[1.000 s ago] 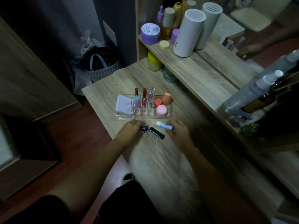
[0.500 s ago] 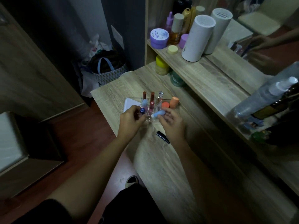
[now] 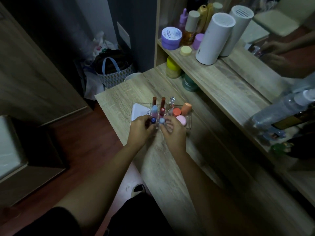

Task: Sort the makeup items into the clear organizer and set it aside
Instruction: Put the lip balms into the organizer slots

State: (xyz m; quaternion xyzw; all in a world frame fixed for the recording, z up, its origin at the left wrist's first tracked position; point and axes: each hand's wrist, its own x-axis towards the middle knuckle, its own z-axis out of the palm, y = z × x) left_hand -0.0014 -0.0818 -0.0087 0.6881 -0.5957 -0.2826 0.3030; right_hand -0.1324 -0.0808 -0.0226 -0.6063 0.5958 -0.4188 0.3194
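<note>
Left hand (image 3: 139,129) pinches a dark blue-capped tube (image 3: 153,120), cap up, at the front left slots of the clear organizer (image 3: 187,124). Right hand (image 3: 173,132) does the same with a light blue-capped stick (image 3: 162,120) one slot over. Both are closed on their items near the top; whether the bases are seated yet I can't tell (fingers cover the slots).

Organizer sits on the counter (image 3: 122,96), near its far left corner. Already in it: white compact (image 3: 139,111) at left, two red lip tubes (image 3: 158,102) in the back row, a pink jar (image 3: 181,120) and orange pieces at right.

Handling, my read: tubes are light, stiff, smooth plastic, so a pinch just under the cap is right; drop straight in, slots look narrow. The organizer is likely rigid acrylic, slick and top-heavy with tall tubes standing in it. Take it by both short end walls, low, keep it level, or the tubes tip out. Don't grab the thin dividers.

Shelf (image 3: 221,74) of bottles above right isn't involved.
</note>
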